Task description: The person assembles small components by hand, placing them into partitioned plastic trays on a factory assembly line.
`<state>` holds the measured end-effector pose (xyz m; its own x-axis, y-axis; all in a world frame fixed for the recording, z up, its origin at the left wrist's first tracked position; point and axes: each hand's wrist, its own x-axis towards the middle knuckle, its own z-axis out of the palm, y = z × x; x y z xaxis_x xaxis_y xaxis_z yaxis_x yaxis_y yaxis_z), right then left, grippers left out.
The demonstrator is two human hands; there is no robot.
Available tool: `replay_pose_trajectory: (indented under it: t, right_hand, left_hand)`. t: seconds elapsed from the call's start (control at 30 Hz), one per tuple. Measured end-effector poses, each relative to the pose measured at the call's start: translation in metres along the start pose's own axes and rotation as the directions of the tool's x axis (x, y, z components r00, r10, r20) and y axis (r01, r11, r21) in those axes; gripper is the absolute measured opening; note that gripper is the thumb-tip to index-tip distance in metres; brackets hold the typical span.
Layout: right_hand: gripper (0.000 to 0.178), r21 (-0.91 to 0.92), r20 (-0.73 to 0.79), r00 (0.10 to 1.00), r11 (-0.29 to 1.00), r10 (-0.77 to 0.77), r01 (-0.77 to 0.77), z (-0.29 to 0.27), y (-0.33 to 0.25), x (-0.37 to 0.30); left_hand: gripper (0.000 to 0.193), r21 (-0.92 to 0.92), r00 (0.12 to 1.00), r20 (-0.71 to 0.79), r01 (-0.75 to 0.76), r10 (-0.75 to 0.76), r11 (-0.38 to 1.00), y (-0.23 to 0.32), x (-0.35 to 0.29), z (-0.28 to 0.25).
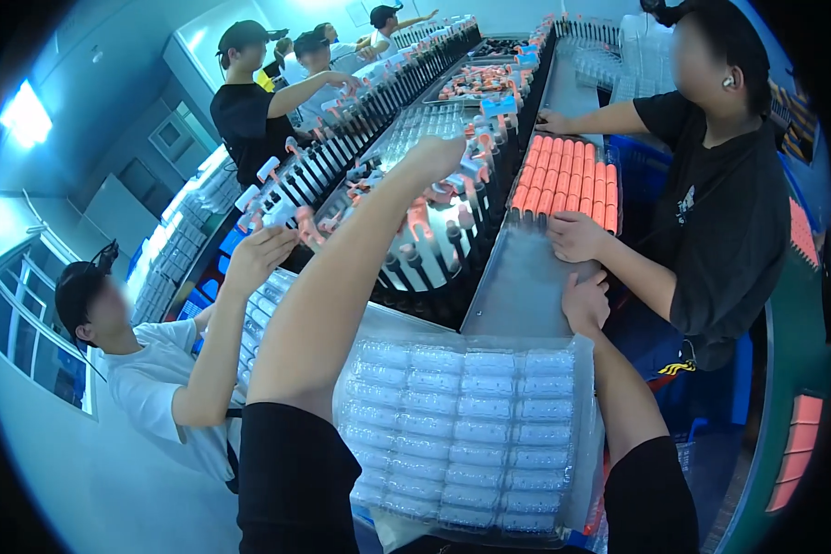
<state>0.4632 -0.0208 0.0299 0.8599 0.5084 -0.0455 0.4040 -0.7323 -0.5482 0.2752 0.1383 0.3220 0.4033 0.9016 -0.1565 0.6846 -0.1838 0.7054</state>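
Observation:
My left hand (437,159) is stretched far forward over the looped conveyor, at its holders on the right-hand run. Its fingertips are hard to make out among small orange and white parts there. My right hand (585,301) is curled at the right side of the metal ledge (512,286); whatever its fingers hold, if anything, is hidden. Right in front of me, between my forearms, lies a clear plastic tray (466,429) with rows of pale, whitish cylindrical pieces. Beyond my right hand, a block of orange tubes with black ends (568,180) lies in a tray.
A conveyor with upright black holders (342,138) loops ahead, with loose orange parts (475,83) inside it. A co-worker (725,185) at right has hands by the orange tubes. Another, in white (162,369), reaches toward the conveyor from the left. More people stand beyond.

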Motion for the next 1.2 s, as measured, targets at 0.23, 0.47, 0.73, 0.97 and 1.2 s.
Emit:
replay_pose_trajectory:
  t: [0.23, 0.47, 0.73, 0.97, 1.2]
  right_hand:
    - [0.074, -0.007, 0.026, 1.0, 1.0, -0.006, 0.007, 0.001, -0.001, -0.002]
    - [0.074, 0.005, 0.007, 0.999, 0.999, -0.052, 0.052, 0.01, 0.002, 0.005]
    - [0.07, 0.005, 0.023, 1.0, 1.0, -0.019, 0.019, 0.002, -0.002, 0.001]
    - [0.07, -0.028, 0.026, 1.0, 1.0, -0.011, 0.011, 0.001, -0.002, 0.0]
    - [0.072, -0.045, -0.022, 1.0, 0.999, -0.021, 0.02, 0.013, 0.001, -0.001]
  left_hand:
    - [0.056, 0.596, 0.999, -0.019, 0.034, -0.029, 0.803, -0.009, -0.019, 0.022]
    - [0.059, 0.707, 0.998, -0.037, 0.061, -0.048, 0.704, -0.045, -0.063, 0.001]
    - [0.059, 0.78, 0.984, 0.157, -0.177, 0.085, 0.6, -0.028, -0.149, -0.065]
    - [0.063, 0.859, 0.637, 0.032, -0.411, 0.77, 0.305, -0.017, -0.055, -0.012]
    - [0.053, 0.767, 0.786, 0.01, -0.403, 0.618, 0.499, -0.064, -0.012, 0.024]
